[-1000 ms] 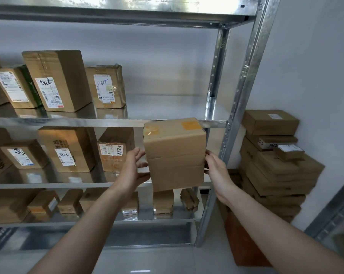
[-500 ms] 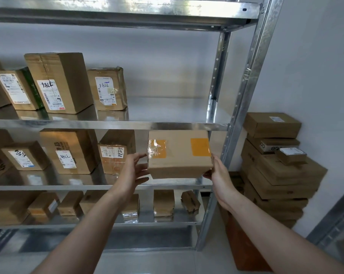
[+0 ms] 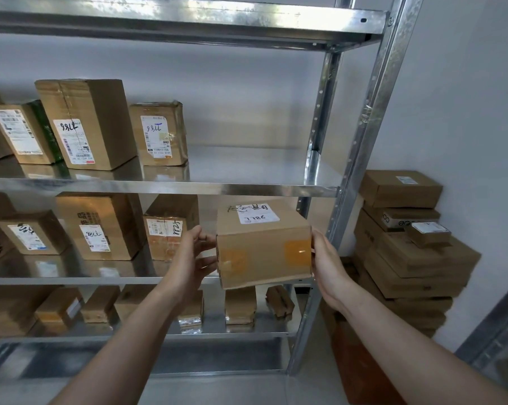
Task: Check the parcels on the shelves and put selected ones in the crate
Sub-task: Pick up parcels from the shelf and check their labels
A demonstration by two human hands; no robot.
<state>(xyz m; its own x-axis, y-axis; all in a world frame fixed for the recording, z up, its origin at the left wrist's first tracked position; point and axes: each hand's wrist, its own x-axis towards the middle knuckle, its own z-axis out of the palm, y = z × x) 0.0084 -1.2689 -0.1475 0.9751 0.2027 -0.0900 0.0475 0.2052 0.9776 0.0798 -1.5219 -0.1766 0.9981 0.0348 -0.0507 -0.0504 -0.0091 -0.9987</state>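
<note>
A brown cardboard parcel [image 3: 261, 258] hangs in front of the middle shelf [image 3: 101, 280], at its right end. My left hand [image 3: 193, 258] grips its left side and my right hand [image 3: 327, 267] grips its right side, thumb on the front edge. Orange tape patches show on the face towards me. A white label [image 3: 257, 217] with handwritten digits lies on its top face. The fingers of my right hand are hidden behind the parcel.
Labelled parcels stand on the upper shelf [image 3: 159, 187] at the left, and its right half is bare. More parcels sit on the middle and lower shelves. A steel upright [image 3: 364, 159] stands right of the parcel. Flat boxes [image 3: 407, 258] are stacked against the wall.
Both hands have lowered the parcel from the upper shelf edge to the middle shelf and turned it, so the labelled face now shows on top.
</note>
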